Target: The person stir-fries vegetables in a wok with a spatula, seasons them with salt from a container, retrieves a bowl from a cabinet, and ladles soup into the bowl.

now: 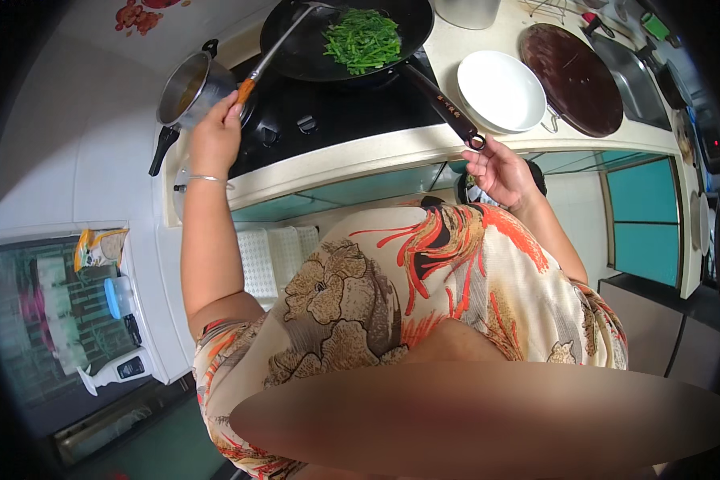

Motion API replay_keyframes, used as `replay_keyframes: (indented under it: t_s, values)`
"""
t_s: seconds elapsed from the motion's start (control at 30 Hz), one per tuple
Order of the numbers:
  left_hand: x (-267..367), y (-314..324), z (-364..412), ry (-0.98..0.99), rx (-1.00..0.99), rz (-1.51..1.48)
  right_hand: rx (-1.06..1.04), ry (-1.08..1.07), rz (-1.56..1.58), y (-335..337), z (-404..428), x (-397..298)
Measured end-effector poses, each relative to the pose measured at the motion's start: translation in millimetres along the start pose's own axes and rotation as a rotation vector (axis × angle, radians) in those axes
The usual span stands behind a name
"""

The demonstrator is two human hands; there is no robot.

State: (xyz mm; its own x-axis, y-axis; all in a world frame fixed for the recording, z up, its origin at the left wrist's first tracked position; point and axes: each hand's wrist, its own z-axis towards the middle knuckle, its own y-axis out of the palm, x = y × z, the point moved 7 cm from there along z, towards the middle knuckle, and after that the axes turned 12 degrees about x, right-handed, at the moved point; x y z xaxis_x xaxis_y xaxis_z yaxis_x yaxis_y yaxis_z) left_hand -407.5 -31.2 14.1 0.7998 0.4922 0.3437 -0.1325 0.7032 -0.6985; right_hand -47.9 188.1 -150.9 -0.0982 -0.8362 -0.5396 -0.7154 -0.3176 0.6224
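My left hand (216, 135) grips the wooden handle of a metal cooking spatula (270, 57), its head resting inside a black wok (300, 60). Chopped green vegetables (363, 42) lie heaped in the wok, towards its right side. From the wok a long dark handle (438, 102) slants towards me and ends in a ring. Just below that ring is my right hand (501, 174), palm up with loosely bent fingers and nothing within them; whether a fingertip touches the ring is unclear. A white bowl (501, 90) stands to the right of the handle.
Left of the black cooktop (342, 114) stands a metal pot (186, 90) with dark handles, holding some liquid. A round brown board (570, 78) lies beyond the bowl, before a steel sink (630, 84). A metal container (468, 9) is behind. On the left ledge stands a spray bottle (120, 369).
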Motion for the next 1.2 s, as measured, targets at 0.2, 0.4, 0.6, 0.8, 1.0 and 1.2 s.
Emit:
replay_keyframes:
  t_s: [0.2, 0.4, 0.6, 0.8, 1.0, 1.2]
  values:
    - [-0.4, 33.8, -19.2, 0.004, -0.179, 0.106, 0.083, -0.148, -0.052, -1.8, -4.2, -2.0]
    - [21.8, 28.0, -10.1, 0.141, -0.186, 0.245, 0.143, -0.252, -0.025, 3.2, -3.1, -4.6]
    - [6.9, 10.7, -5.0, 0.2, -0.162, 0.122, 0.23, -0.341, 0.034, 3.5, -6.1, 2.7]
    - [13.2, 34.7, -11.9, 0.205, -0.188, 0.413, 0.209, -0.335, 0.032, 6.3, -0.9, 7.1]
    - [16.5, 6.2, -8.0, 0.14, -0.139, 0.307, 0.209, -0.34, 0.044, 6.4, -5.4, 8.0]
    - [12.8, 40.4, -9.4, 0.017, -0.137, 0.192, 0.184, -0.334, 0.019, 13.3, -6.8, 8.6]
